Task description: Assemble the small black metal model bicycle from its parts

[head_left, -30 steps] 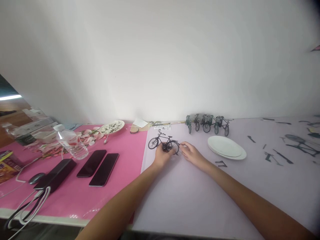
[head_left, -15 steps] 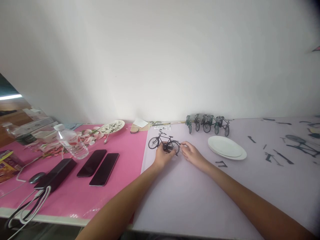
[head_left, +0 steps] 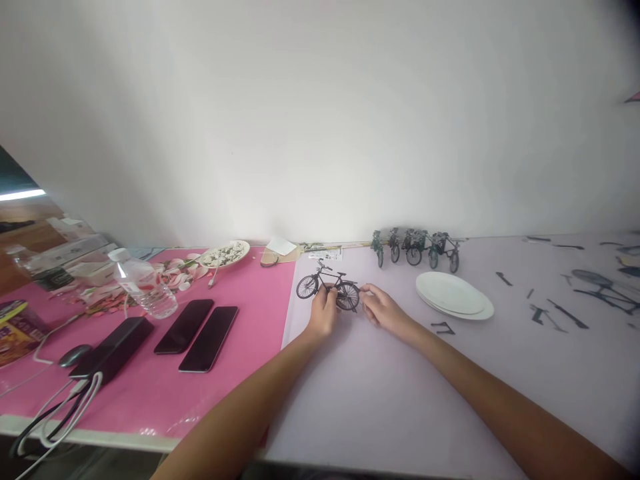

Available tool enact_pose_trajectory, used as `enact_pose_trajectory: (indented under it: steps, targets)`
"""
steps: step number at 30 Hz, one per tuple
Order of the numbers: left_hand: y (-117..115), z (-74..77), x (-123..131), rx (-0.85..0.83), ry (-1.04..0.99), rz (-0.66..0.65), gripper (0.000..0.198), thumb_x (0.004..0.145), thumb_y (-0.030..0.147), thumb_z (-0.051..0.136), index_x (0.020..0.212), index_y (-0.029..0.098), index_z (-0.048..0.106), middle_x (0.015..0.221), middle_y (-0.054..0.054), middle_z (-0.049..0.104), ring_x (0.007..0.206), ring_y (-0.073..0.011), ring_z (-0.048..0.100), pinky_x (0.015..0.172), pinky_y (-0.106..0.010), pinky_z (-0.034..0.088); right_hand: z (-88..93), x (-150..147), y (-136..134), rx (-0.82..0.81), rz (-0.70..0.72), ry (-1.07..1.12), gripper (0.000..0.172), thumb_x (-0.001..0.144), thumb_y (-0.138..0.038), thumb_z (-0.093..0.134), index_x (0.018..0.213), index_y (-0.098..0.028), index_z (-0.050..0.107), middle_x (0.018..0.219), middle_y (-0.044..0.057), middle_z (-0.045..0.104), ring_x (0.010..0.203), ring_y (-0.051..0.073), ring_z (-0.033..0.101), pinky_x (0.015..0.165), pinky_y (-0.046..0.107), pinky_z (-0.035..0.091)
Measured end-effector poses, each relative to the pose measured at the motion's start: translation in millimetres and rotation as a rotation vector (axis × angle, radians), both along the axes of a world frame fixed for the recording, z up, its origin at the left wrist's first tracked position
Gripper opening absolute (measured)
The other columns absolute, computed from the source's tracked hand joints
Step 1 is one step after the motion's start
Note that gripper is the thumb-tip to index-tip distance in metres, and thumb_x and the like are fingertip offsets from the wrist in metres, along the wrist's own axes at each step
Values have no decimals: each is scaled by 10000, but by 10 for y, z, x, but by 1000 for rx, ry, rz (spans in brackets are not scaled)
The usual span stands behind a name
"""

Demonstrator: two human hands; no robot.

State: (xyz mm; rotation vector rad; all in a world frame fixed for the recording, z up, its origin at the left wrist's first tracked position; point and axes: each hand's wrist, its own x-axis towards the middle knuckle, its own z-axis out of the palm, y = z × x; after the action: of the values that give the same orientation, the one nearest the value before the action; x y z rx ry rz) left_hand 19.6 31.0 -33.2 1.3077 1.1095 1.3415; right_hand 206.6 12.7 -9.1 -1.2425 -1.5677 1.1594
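Observation:
A small black model bicycle (head_left: 329, 283) is upright, its front wheel to the left. My left hand (head_left: 324, 312) grips it low at the middle of the frame, thumb in front. My right hand (head_left: 380, 307) is at the rear wheel, thumb and index fingertips pinched at its right edge; whether a small part is between them is too small to tell. To the right lies a small black angular part (head_left: 443, 328), near two stacked white plates (head_left: 453, 294). Behind them stand several dark green and black model bicycles (head_left: 415, 248).
More black parts (head_left: 567, 313) lie scattered on the right. On the pink surface (head_left: 250, 400) at left are two phones (head_left: 208, 340), a bottle (head_left: 145, 287), a black power strip (head_left: 113, 347) with cables, petals and a plate (head_left: 225, 255) of small pieces.
My left thumb has moved from the rear wheel toward the middle of the bicycle. My right hand and the bicycle have barely moved.

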Motion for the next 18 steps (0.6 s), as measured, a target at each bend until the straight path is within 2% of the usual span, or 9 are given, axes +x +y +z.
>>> enact_pose_trajectory:
  steps: [10, 18]
  targets:
    - [26, -34, -9, 50, 70, 20, 206, 957, 348, 515, 1041, 182, 603, 849, -30, 663, 755, -163, 637, 732, -274, 512, -4, 6, -4, 12, 9, -32, 378, 958, -594, 497, 1056, -229, 506, 562, -94, 522, 441, 118, 476, 471, 249, 399]
    - [-9, -14, 9, 50, 89, -2, 186, 925, 321, 594, 1037, 175, 623, 889, -40, 690, 784, -160, 636, 753, -274, 512, -4, -27, 0, -53, -32, 46, 352, 929, -595, 495, 948, -244, 475, 548, -102, 498, 385, 93, 441, 389, 211, 309]
